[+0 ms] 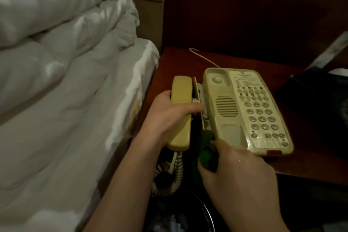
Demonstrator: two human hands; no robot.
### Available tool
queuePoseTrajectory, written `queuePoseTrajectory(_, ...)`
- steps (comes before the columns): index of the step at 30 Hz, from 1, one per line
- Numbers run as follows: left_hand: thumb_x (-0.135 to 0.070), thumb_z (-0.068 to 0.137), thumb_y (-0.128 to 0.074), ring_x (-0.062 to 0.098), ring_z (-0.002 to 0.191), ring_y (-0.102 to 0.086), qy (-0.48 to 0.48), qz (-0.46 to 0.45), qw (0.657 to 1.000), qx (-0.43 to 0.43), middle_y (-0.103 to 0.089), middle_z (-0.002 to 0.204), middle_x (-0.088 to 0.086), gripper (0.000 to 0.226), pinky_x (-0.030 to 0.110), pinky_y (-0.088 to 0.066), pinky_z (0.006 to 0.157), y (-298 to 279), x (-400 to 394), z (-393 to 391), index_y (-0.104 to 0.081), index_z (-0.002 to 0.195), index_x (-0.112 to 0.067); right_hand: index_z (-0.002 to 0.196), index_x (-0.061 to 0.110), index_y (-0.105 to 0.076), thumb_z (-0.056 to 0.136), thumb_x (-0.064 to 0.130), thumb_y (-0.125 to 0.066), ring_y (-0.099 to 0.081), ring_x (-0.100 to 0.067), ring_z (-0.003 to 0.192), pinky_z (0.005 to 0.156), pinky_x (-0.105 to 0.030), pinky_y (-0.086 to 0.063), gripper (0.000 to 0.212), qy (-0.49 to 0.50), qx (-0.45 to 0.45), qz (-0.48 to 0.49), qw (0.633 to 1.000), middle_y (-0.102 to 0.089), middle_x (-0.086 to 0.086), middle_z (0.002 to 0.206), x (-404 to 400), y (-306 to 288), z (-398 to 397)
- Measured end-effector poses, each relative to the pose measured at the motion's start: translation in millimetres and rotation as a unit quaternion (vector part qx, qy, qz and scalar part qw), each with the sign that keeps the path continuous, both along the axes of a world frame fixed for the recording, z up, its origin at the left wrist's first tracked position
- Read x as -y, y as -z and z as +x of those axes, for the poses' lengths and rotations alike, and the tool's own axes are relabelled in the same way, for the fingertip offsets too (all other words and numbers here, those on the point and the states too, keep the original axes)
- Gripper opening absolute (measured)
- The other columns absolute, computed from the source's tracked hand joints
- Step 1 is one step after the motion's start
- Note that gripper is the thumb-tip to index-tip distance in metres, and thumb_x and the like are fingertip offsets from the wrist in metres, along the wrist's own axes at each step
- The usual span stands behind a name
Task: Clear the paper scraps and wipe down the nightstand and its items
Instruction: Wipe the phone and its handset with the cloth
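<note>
A yellowed telephone base (244,111) with a keypad sits on the dark red nightstand (188,62). My left hand (167,115) grips the beige handset (180,113), lifted off its cradle and held upright just left of the base. The coiled cord (173,175) hangs down from the handset's lower end. My right hand (237,171) holds a green cloth (207,152) bunched against the front left corner of the base. No paper scraps show on the nightstand top.
A bed with a rumpled white duvet (66,81) fills the left. A round dark waste bin (180,213) with crumpled contents stands below my arms. A black object (316,96) lies at the nightstand's right. A thin white wire (203,57) runs behind the phone.
</note>
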State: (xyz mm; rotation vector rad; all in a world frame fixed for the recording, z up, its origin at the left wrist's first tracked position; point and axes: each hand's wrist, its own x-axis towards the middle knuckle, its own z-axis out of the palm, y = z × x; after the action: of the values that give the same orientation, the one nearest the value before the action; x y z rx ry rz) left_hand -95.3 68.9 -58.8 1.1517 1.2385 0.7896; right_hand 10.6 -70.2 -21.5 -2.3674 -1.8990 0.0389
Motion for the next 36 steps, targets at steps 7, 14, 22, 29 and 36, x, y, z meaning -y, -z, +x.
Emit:
queuePoseTrajectory(7,-0.03,0.071,-0.096,0.017,0.083,-0.078,-0.005,0.004,1.0,-0.01,-0.079,0.093,-0.001,0.042,0.039,-0.064,0.073,0.8,2.3,0.3,-0.069,0.102,-0.027,0.103,0.027,-0.067,0.094,0.056,-0.053,-0.044,-0.019,0.073,0.059,-0.031,-0.032,0.034,0.017,-0.04,0.055,0.998,-0.054,0.004,0.077,-38.0,9.0,4.2)
queuePoseTrajectory(14,-0.033,0.071,-0.096,0.018,0.084,-0.078,-0.01,-0.004,1.0,-0.016,-0.08,0.092,0.0,0.047,0.041,-0.066,0.075,-1.0,2.3,0.2,-0.067,0.107,-0.026,0.1,0.029,-0.063,0.095,0.061,-0.049,-0.059,-0.014,0.076,0.05,-0.025,-0.024,0.035,0.002,-0.021,0.027,0.999,-0.051,0.006,0.077,-10.2,3.3,7.7)
queuePoseTrajectory(22,-0.034,0.069,-0.096,0.02,0.087,-0.077,-0.009,0.001,1.0,-0.019,-0.08,0.096,0.001,0.049,0.042,-0.064,0.077,1.6,1.7,0.5,-0.069,0.109,-0.025,0.098,0.024,-0.062,0.096,0.055,-0.051,-0.06,-0.021,0.079,0.063,-0.03,-0.034,0.033,0.016,-0.022,0.038,0.999,-0.044,0.005,0.074,-36.5,-2.4,2.3)
queuePoseTrajectory(29,-0.038,0.072,-0.094,0.017,0.087,-0.078,0.001,0.002,1.0,-0.009,-0.081,0.092,-0.002,0.055,0.039,-0.062,0.077,2.2,1.5,-0.3,-0.066,0.117,-0.026,0.12,0.051,-0.052,0.088,0.077,-0.04,-0.063,0.005,0.085,0.073,-0.014,-0.048,0.043,0.017,-0.054,0.026,0.998,-0.064,0.019,0.092,23.6,-9.2,6.4)
queuePoseTrajectory(36,-0.036,0.072,-0.093,0.017,0.089,-0.076,-0.038,0.074,0.996,-0.012,-0.074,0.099,-0.007,0.042,0.045,-0.063,0.082,-10.2,10.8,2.8,-0.061,0.098,-0.04,0.093,0.047,-0.078,0.061,0.055,-0.076,-0.068,0.009,0.071,0.062,0.0,-0.048,0.033,0.04,-0.381,0.239,0.892,-0.075,0.022,0.076,28.6,-34.9,70.1)
